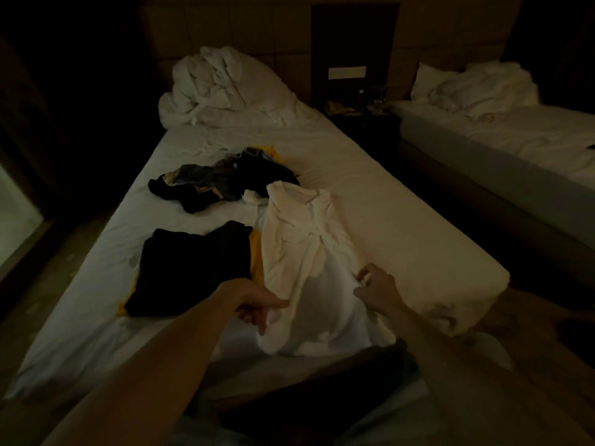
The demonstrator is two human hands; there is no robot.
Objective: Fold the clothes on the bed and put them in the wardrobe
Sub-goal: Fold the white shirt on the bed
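Note:
A white shirt (306, 252) lies lengthwise on the bed (402, 220), collar end far from me. My left hand (257, 309) pinches its near left edge with curled fingers. My right hand (375, 289) pinches a fold on its right side. Left of the shirt sits a folded black garment (193, 265) on top of a yellow one (256, 262). Farther up the bed is a heap of unfolded dark clothes (225, 180). The wardrobe is out of sight.
A crumpled white duvet (222, 88) fills the head of the bed. A dark nightstand (363, 114) with small items stands between this bed and a second bed (502, 133) on the right. The room is dim; floor runs along the left side.

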